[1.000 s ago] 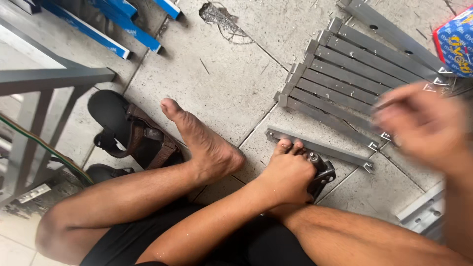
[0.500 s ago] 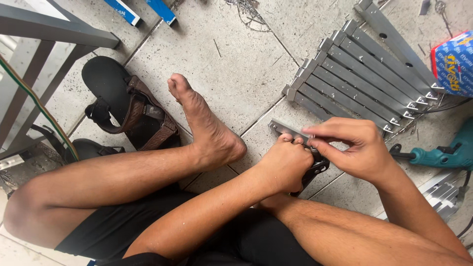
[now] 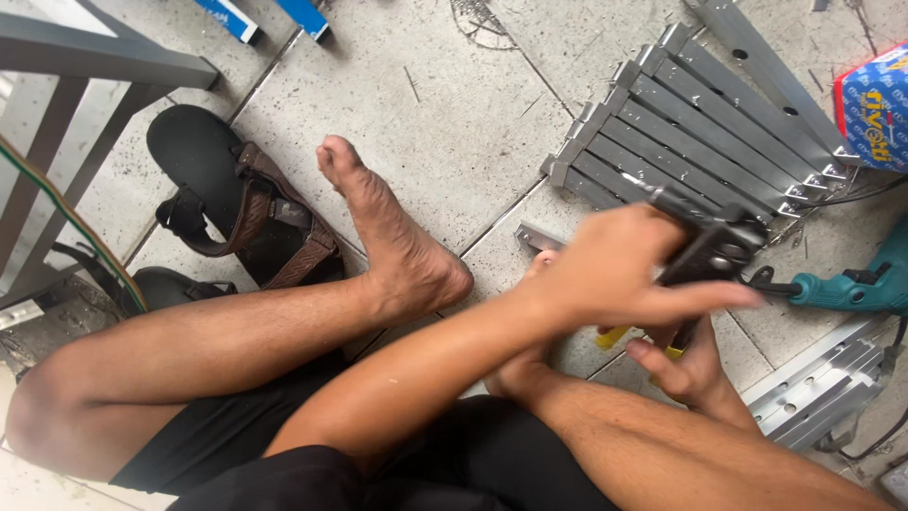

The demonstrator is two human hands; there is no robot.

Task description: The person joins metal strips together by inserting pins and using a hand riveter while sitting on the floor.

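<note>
My left hand (image 3: 619, 274) reaches across my legs and is closed over the upper part of a black hand tool (image 3: 714, 248), blurred by motion. Just below it, my right hand (image 3: 686, 364) curls around the tool's lower handle, where a bit of yellow (image 3: 615, 336) shows. The tool hangs a little above the floor tiles, in front of a row of grey metal strips (image 3: 700, 123). One short grey metal bar (image 3: 530, 237) lies on the tile beside my bare right foot (image 3: 397, 246). My other foot is mostly hidden under my arms.
A teal power drill (image 3: 851, 284) lies to the right of the tool. A blue box (image 3: 875, 104) stands at the right edge. Brown-strapped sandals (image 3: 246, 208) sit left of my foot. A grey metal frame (image 3: 95, 66) is at upper left, and aluminium profiles (image 3: 823, 388) lie at lower right.
Both hands left the short metal bar on the floor and moved up and to the right with the black tool. The right hand shifted from pinching at the bar to gripping the handle.
</note>
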